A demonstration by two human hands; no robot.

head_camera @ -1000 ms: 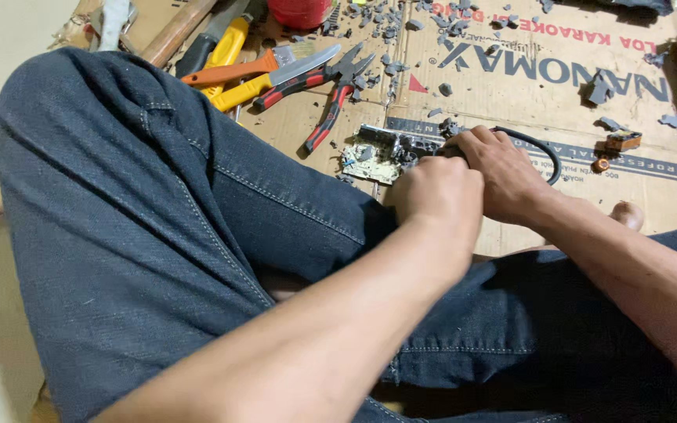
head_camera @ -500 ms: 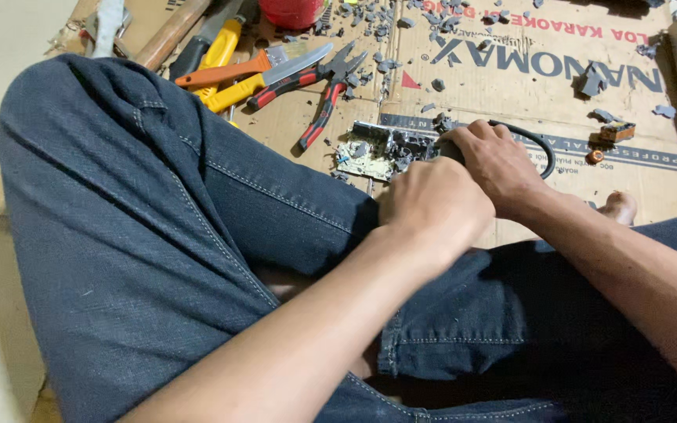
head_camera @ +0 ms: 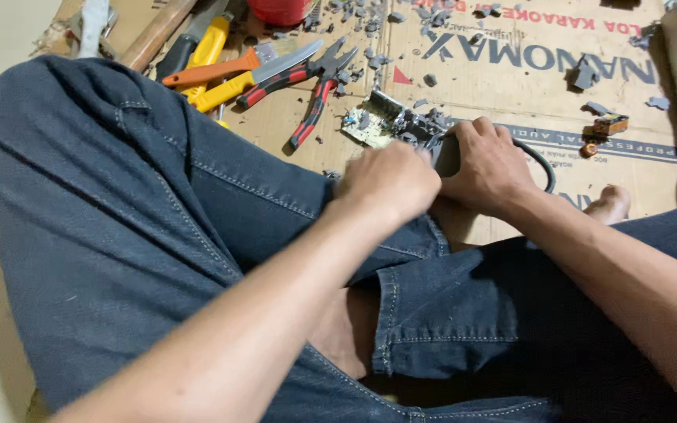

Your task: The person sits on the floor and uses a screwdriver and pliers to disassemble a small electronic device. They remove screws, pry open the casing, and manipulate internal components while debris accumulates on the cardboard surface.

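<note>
Head view looks down over my crossed legs in dark jeans (head_camera: 143,235) to a flattened cardboard sheet (head_camera: 511,94) on the floor. My left hand (head_camera: 389,184) is curled into a tight fist, but I cannot tell what it grips, since the back of the hand hides it. My right hand (head_camera: 487,164) is closed over a dark tool body (head_camera: 447,155) with a black cable (head_camera: 541,163) looping out behind it. Just beyond both hands, near the middle of the cardboard, lies a small circuit board (head_camera: 381,121) with broken grey bits around it. I judge the board light, stiff and brittle, with sharp solder points, so it is best held by its bare edges. Red-handled pliers (head_camera: 315,86) and a yellow-handled knife (head_camera: 252,74) lie toward the far left corner.
</note>
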